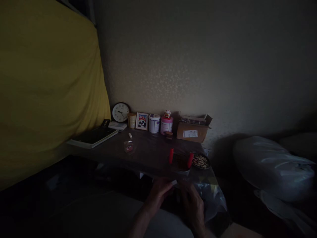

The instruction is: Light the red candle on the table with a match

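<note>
Close to the table's near edge, my left hand (160, 190) has its fingers closed on a small pale object (174, 182). Just right of it is my right hand (192, 195), its fingers curled; the dim light hides what they hold, if anything. Beyond both hands stands a tray (184, 172) with a red candle-like stick (171, 156) at its left and another red stick (190, 160) at its right. A round dish of short pale sticks (200, 161) sits beside the tray.
Along the wall stand a clock (121, 112), a panda picture (142, 121), a white tin (154, 123), a pink tin (166, 125) and an open cardboard box (192, 132). A large book (92, 138) lies left. White bags (269, 168) are at right.
</note>
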The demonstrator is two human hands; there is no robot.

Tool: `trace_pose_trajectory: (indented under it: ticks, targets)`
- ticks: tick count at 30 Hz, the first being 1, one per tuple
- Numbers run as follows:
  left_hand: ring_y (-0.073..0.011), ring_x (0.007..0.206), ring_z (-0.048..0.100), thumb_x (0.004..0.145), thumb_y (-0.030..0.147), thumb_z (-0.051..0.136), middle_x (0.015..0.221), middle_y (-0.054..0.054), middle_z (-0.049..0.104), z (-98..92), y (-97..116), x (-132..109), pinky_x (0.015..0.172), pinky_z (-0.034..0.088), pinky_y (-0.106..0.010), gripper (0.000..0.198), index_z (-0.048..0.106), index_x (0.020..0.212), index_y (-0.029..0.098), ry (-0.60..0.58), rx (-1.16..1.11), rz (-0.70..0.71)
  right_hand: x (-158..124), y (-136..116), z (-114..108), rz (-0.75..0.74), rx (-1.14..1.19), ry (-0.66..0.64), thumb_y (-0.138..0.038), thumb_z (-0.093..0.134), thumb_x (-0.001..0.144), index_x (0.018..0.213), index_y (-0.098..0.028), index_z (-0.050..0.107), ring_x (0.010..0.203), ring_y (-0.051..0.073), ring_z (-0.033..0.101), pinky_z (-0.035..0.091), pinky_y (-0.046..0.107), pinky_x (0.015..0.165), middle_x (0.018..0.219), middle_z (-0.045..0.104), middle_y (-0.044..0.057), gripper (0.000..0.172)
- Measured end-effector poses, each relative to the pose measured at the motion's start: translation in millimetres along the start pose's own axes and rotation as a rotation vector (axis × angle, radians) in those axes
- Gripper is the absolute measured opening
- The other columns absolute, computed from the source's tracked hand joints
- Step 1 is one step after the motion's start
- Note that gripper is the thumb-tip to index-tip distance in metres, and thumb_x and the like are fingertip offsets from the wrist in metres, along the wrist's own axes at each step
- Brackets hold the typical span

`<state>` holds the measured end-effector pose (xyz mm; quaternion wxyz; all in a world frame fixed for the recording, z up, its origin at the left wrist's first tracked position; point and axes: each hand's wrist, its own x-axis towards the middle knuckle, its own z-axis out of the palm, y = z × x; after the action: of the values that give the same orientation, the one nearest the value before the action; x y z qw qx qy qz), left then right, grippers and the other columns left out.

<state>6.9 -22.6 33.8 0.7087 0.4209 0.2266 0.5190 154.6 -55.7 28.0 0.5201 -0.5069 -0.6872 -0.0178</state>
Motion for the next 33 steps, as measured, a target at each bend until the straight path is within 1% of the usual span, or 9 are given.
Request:
trace_pose_trajectory:
  ticks: [5,14,18,23,25,28,30,31,33]
  targets:
    - [-0.0243,0.096,0.057,0.073,0.030,0.065,0.103,-0.010,0.065,0.1,0,-1,0.082,0.043,-0.035,0.029,0.065,0.099,0.017,-0.008,-0.007,-0.013,1,-1,-1,0.010,0.011,0.029,-0.026,0.047,0.087,0.098,-0.022,0.063,0.088,0.019,0.064,0.051,0.026,0.073,0.094,0.068,0.005,0.019]
    - [-0.0235,0.091,0.059,0.072,0.032,0.066,0.095,-0.009,0.066,3.3,0,0,0.078,0.046,-0.035,0.025,0.066,0.091,0.015,0.033,-0.029,-0.053,3,-3,-2,0.011,-0.025,0.011,-0.026,0.044,0.089,0.094,-0.022,0.062,0.080,0.018,0.064,0.051,0.027,0.069,0.087,0.067,0.005,0.019]
    - [-0.0211,0.086,0.060,0.071,0.033,0.066,0.087,-0.007,0.067,3.7,1,-1,0.076,0.046,-0.032,0.021,0.066,0.084,0.016,0.075,-0.036,-0.057,3,-5,-2,-0.024,-0.039,0.069,-0.024,0.045,0.088,0.096,-0.022,0.061,0.082,0.018,0.063,0.051,0.029,0.071,0.088,0.067,0.005,0.018]
    - [-0.0183,0.084,0.060,0.072,0.031,0.066,0.086,-0.004,0.067,3.0,3,-2,0.075,0.044,-0.030,0.018,0.066,0.084,0.017,0.049,-0.065,-0.030,7,-7,-3,-0.097,-0.057,0.046,-0.021,0.042,0.089,0.097,-0.022,0.060,0.081,0.019,0.062,0.051,0.031,0.069,0.087,0.065,0.006,0.020]
    - [-0.0167,0.080,0.060,0.072,0.031,0.067,0.083,-0.003,0.066,3.1,2,0,0.071,0.044,-0.028,0.017,0.066,0.082,0.017,0.057,-0.072,-0.027,10,-11,-7,-0.092,-0.073,0.088,-0.020,0.043,0.088,0.098,-0.022,0.059,0.081,0.019,0.061,0.051,0.032,0.068,0.087,0.065,0.006,0.019]
    - [-0.0132,0.067,0.059,0.066,0.032,0.071,0.069,-0.001,0.065,3.8,1,4,0.062,0.042,-0.025,0.017,0.067,0.073,0.016,0.120,-0.049,-0.066,11,-19,-12,-0.083,-0.040,0.169,-0.018,0.045,0.088,0.100,-0.021,0.057,0.087,0.020,0.060,0.049,0.034,0.074,0.093,0.064,0.007,0.018]
    - [-0.0123,0.064,0.058,0.063,0.031,0.074,0.066,-0.001,0.064,4.0,0,5,0.061,0.042,-0.024,0.018,0.066,0.070,0.016,0.141,-0.043,-0.080,9,-19,-11,-0.120,-0.028,0.125,-0.018,0.044,0.088,0.097,-0.022,0.059,0.088,0.020,0.060,0.049,0.034,0.074,0.094,0.064,0.008,0.018]
    - [-0.0128,0.066,0.059,0.063,0.031,0.074,0.068,-0.002,0.065,3.8,0,5,0.062,0.042,-0.024,0.019,0.066,0.072,0.016,0.136,-0.049,-0.073,8,-16,-9,-0.132,-0.042,0.078,-0.019,0.043,0.088,0.095,-0.022,0.060,0.085,0.020,0.060,0.049,0.033,0.073,0.090,0.064,0.007,0.019]
    - [-0.0141,0.072,0.060,0.066,0.032,0.072,0.079,-0.004,0.067,3.1,0,3,0.067,0.044,-0.026,0.021,0.067,0.079,0.017,0.116,-0.075,-0.056,6,-6,-4,-0.087,-0.110,-0.002,-0.020,0.041,0.087,0.091,-0.023,0.062,0.075,0.019,0.060,0.049,0.031,0.066,0.079,0.064,0.005,0.022]
